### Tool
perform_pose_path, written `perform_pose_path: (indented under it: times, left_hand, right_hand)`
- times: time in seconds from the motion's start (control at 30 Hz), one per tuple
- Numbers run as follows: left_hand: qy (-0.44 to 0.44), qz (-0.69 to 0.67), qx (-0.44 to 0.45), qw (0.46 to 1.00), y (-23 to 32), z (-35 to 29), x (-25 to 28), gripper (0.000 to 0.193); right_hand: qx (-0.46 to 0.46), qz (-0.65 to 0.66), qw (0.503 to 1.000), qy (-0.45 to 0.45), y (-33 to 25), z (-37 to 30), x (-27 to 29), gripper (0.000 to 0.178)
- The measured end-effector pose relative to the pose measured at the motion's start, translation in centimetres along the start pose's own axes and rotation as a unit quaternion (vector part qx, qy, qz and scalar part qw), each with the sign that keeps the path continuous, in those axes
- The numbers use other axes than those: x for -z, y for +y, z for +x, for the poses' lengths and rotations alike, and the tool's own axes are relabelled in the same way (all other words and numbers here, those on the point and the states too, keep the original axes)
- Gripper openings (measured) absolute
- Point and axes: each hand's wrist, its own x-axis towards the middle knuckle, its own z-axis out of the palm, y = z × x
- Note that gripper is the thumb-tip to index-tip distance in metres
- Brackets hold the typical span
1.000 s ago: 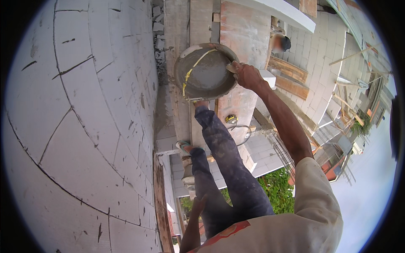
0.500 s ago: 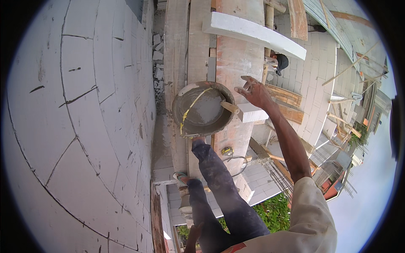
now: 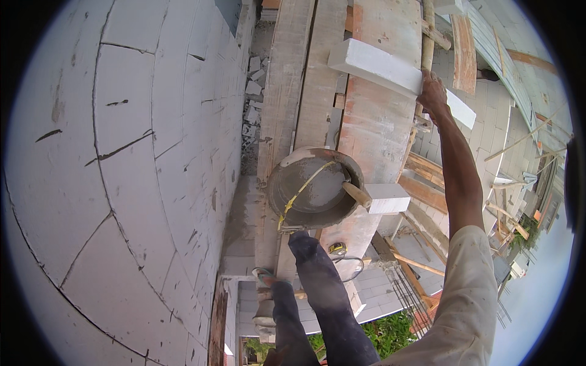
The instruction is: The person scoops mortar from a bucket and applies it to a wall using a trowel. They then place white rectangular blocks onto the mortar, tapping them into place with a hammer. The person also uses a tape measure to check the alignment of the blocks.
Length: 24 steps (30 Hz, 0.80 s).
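My right hand (image 3: 432, 93) is on a long white lightweight block (image 3: 384, 68), its fingers wrapped over the block near its right part. The block lies crosswise over the scaffold planks, its right end sticking out past them. Nearer to me stands a round mortar tub (image 3: 315, 210) with wet grey mortar in it and a yellow strap across its mouth. A wooden handle (image 3: 357, 194) leans out over the tub's right rim; the tool's other end is hidden in the mortar. Beside it sits a shorter white block (image 3: 388, 199). My left hand is out of view.
A white block wall (image 3: 146, 183) rises close on my left. Rubble (image 3: 253, 110) lies in the gap between wall and planks (image 3: 287, 91). A tape measure (image 3: 337, 248) rests on the boards by my leg. Past their right edge are a drop, timber pieces (image 3: 424, 192) and lower block walls.
My right hand has reached forward and right from above the short block and taken hold of the long block. The view has shifted. My left hand has left the lower edge of view.
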Motion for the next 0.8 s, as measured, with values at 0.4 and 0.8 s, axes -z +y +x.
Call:
perform_pose_path:
  times: [0.4, 0.8]
  left_hand:
    - [0.005, -0.001, -0.014, 1.000, -3.0, 0.1, 1.4, 0.087]
    - [-0.009, -0.057, -0.091, 0.994, -3.3, -0.6, 2.4, 0.070]
  right_hand:
    - [0.178, -0.008, 0.983, -0.033, -10.3, -9.0, 0.4, 0.070]
    - [0.231, -0.040, 0.968, -0.086, -11.9, -11.3, -1.0, 0.078]
